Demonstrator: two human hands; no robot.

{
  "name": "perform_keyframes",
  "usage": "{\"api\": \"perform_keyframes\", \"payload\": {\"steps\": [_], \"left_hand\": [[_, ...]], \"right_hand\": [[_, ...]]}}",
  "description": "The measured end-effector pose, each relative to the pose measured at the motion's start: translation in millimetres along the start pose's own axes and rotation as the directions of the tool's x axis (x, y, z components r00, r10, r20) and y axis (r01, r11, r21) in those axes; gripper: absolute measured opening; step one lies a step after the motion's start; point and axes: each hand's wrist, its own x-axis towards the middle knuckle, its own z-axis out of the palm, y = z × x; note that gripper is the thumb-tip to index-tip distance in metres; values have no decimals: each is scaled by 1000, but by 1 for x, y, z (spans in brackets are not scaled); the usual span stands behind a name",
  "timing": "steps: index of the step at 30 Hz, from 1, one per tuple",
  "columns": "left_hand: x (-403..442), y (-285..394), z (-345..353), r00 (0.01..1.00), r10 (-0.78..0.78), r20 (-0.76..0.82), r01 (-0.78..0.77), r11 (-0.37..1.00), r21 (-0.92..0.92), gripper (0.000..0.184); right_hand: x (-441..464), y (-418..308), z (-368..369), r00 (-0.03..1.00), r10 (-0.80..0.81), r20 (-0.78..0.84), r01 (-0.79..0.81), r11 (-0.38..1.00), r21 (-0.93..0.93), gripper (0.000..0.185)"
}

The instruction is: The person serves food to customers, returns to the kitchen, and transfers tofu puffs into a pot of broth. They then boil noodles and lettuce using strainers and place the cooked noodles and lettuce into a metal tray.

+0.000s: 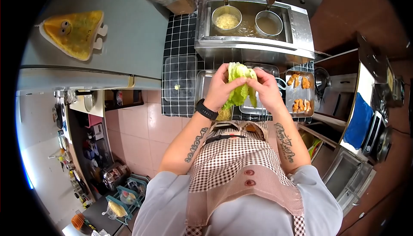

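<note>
A green lettuce leaf [241, 93] is held up in front of my chest, over the metal trays on the counter. My left hand [220, 90] pinches its left side, thumb across the front. On the opposite edge, my right hand [266, 89] grips the leaf with thumb and fingers, and the two thumbs nearly meet at its middle. Below the leaf, a metal tray [205, 84] is partly hidden by my left hand and forearm. Some yellowish food [224, 114], too covered to name, shows under the leaf near the apron.
Beyond my hands stands a noodle boiler [249, 43] with two strainer baskets; the left one holds noodles [226, 21]. Fried chicken pieces [302, 105] lie in a tray [300, 90] at right. A clear plastic container [180, 75] sits at left, beside a large grey appliance [129, 29].
</note>
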Motion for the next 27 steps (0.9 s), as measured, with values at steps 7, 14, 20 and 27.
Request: {"api": "perform_keyframes", "payload": {"steps": [7, 14, 20, 27], "left_hand": [[0, -3, -7, 991, -134, 29, 133, 885, -447, 28], [2, -10, -9, 990, -90, 110, 139, 777, -614, 59], [2, -6, -15, 987, -147, 68, 151, 686, -712, 66], [14, -13, -20, 982, -186, 40, 150, 630, -762, 56]], "right_hand": [[-8, 19, 4, 990, 129, -57, -96, 912, 399, 26], [-11, 22, 31, 969, 245, 30, -240, 904, 354, 30], [10, 3, 13, 986, 168, -20, -168, 986, 10, 21], [51, -45, -13, 989, 106, 101, -41, 864, -502, 33]]}}
